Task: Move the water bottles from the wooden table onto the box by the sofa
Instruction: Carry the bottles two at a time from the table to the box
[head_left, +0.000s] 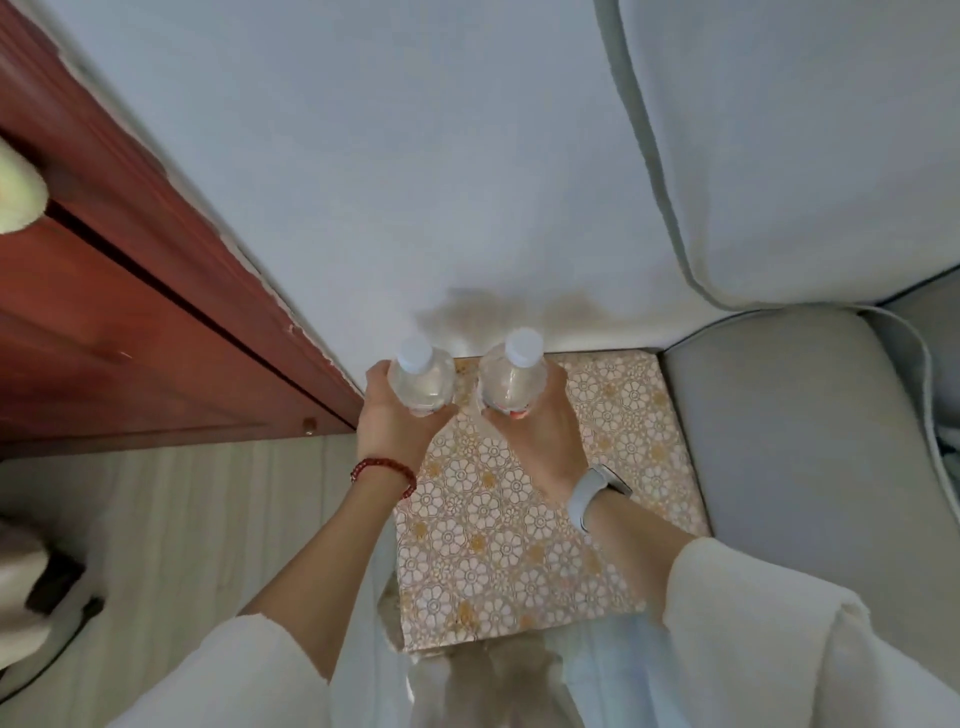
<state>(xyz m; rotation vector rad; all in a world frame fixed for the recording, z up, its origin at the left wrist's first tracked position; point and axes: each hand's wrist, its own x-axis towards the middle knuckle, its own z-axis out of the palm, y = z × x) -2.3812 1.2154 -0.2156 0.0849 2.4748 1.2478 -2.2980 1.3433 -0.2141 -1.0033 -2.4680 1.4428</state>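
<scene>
White wall (415, 156) fills the upper view; wood-grain floor (182, 519) lower left; grey sofa (805, 441) at right.

Left hand (395, 421): fingers and thumb curled round the body of the left bottle (421, 382), gripping from the left side and below. Bottle clear, white cap, upright as seen from above. Red bead bracelet (384, 474) on the left wrist.

Right hand (540, 431): fingers curled round the right bottle (511, 374), gripping from the right side. Bottle clear, white cap, a trace of red at its lower edge near the thumb. White band watch (589, 496) on the right wrist.

The two bottles are side by side, near each other with a narrow gap between, both over the far edge of the box (519, 545), close to the wall. Cannot tell whether their bases touch the box top or are just above it; the hands hide them.

Box: top covered in a cream and gold floral pattern, set just beside the sofa arm on its right, far edge against the wall.

Both forearms bare below white sleeves (753, 623).

Red-brown wooden cabinet (130, 312) stands left of the box, along the wall. A pale cloth item (15, 192) lies at the left frame edge on the cabinet; too blurred to identify.
</scene>
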